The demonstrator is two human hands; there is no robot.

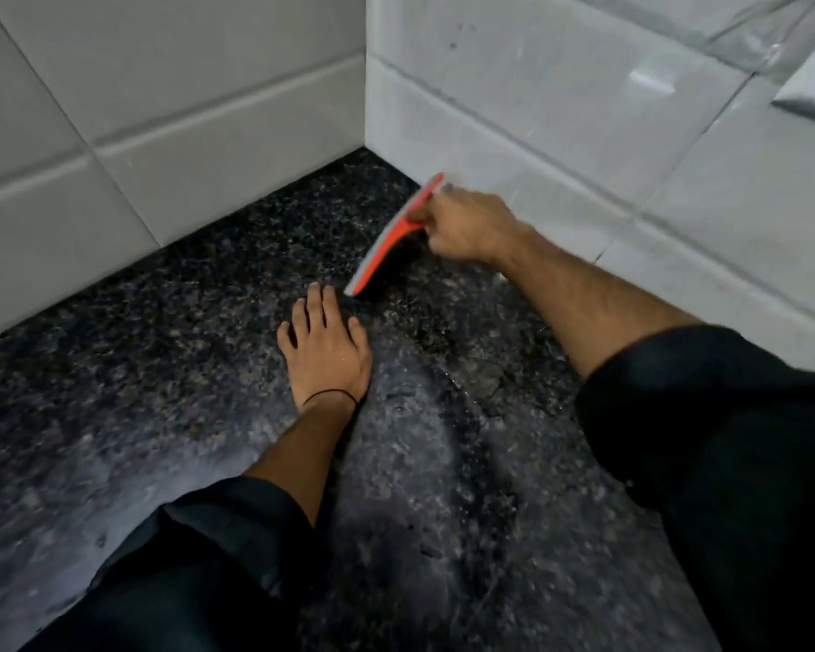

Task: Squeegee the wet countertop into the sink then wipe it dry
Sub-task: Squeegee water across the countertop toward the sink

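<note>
Right grip (467,225): fingers curled tight around the handle of the orange squeegee (391,237); I read this as a full closed hold. Left grip (323,348): fully spread, palm down, flat on the desk (161,369), holding nothing.

Position of the squeegee: at about 1 o'clock from the left grip, near the far corner of the desk where the two tiled walls (208,110) meet. Its blade runs diagonally from 1 o'clock down to 7 o'clock, with a grey strip along the left edge. The lower blade end sits just beside the left fingertips (314,291); I cannot tell whether they touch. The upper blade end lies close to the wall on the right.

Desk surface: dark speckled stone, with a pale sheen in streaks at 6 and 8 o'clock from the left grip.

Both forearms are bare, with dark sleeves (725,440) pushed up toward the elbows. A thin black band (328,395) circles the left wrist.
</note>
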